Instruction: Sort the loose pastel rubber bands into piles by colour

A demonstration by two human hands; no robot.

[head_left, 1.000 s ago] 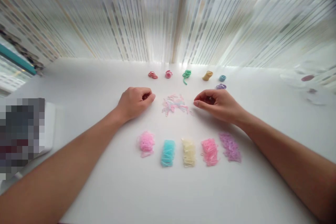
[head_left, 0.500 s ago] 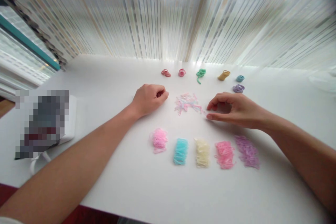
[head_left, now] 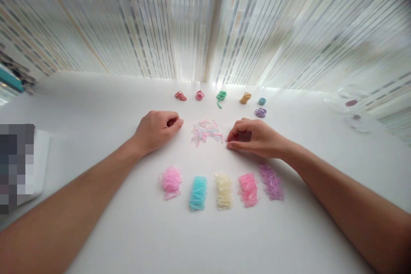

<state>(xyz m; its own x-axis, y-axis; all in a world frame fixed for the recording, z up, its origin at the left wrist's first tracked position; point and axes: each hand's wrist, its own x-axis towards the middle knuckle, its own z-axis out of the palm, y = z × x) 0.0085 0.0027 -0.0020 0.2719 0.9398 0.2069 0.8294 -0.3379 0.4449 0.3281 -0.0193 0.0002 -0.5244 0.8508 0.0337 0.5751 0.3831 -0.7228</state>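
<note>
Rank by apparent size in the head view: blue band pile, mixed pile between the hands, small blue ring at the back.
1. Blue band pile, though it lies nearest the camera.
2. Mixed pile, close in spread but thinner.
3. Small blue ring, farthest.

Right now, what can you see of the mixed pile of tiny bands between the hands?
The mixed pile is a loose, flat scatter of thin pastel loops, mostly pink with some blue and white, rubbery-looking, lying on the white table. The right hand pinches at its right edge; the left hand rests curled just left, apart.
</note>
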